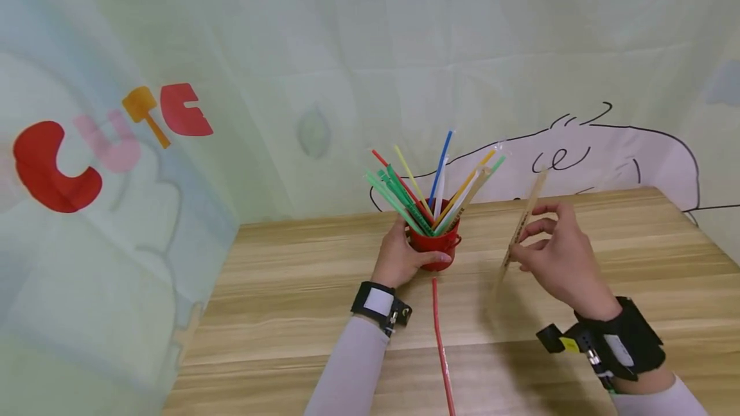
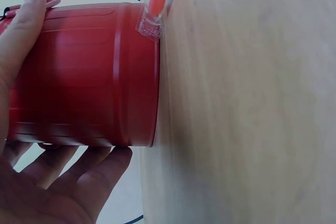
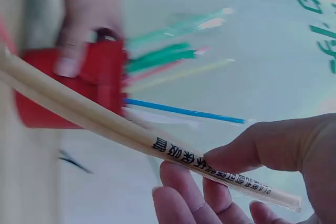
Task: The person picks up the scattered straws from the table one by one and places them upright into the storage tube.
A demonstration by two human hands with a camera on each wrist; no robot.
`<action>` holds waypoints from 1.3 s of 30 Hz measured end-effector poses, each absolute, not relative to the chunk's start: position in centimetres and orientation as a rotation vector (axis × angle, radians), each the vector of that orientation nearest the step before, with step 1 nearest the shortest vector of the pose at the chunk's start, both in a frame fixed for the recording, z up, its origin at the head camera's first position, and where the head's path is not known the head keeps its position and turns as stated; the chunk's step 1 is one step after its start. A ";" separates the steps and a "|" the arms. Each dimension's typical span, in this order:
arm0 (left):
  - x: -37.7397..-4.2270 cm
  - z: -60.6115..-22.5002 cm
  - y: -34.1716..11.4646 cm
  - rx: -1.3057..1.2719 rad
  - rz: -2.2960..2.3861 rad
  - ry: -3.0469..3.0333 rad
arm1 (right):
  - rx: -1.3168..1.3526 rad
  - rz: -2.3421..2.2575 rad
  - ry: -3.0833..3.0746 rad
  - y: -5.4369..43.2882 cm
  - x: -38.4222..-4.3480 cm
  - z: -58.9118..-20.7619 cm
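Note:
My left hand (image 1: 399,260) holds a small red bucket (image 1: 432,245) from its left side, thumb across the front. In the left wrist view the fingers curve along the bucket's wall (image 2: 79,77). Out of the bucket's mouth fan several drinking straws, among them green (image 1: 397,203), blue (image 1: 441,169) and orange (image 1: 466,189) ones. To the right of the bucket, my right hand (image 1: 563,259) pinches a tan drinking straw (image 1: 527,214) between thumb and fingers. It stands steeply tilted in a clear wrapper, and dark printed characters show along it in the right wrist view.
A red wrapped straw (image 1: 440,345) lies on the wooden table (image 1: 277,300), running from near the bucket toward the front edge. Behind the table hangs a pale printed cloth (image 1: 358,37) with coloured letters and a line drawing.

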State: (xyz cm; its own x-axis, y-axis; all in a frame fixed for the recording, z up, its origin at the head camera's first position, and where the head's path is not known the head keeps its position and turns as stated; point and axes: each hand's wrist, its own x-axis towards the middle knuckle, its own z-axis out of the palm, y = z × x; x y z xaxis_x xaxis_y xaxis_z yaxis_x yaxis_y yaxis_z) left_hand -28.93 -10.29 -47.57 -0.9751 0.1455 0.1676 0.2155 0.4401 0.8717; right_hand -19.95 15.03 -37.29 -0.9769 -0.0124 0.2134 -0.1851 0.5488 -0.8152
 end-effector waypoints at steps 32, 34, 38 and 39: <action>-28.8 -47.5 -10.2 -0.322 -1.611 -2.601 | 0.173 1.281 -2.555 8.8 -25.6 -38.0; -28.8 -47.5 -10.1 -0.326 -1.620 -2.599 | 0.162 1.283 -2.560 8.7 -25.7 -38.6; -28.7 -47.4 -10.1 -0.327 -1.626 -2.601 | 0.154 1.290 -2.571 8.4 -25.8 -39.5; -28.7 -47.4 -10.1 -0.329 -1.627 -2.601 | 0.153 1.293 -2.573 8.4 -25.8 -39.6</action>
State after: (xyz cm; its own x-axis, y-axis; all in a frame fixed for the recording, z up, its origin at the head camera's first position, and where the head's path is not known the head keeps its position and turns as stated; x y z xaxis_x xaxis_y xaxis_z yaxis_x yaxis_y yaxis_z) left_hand -28.70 -10.13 -47.36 -0.9757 0.1500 0.1599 0.2094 0.4214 0.8824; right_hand -25.76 8.37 -39.65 -0.9615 0.0213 0.2741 -0.2072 0.5992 -0.7734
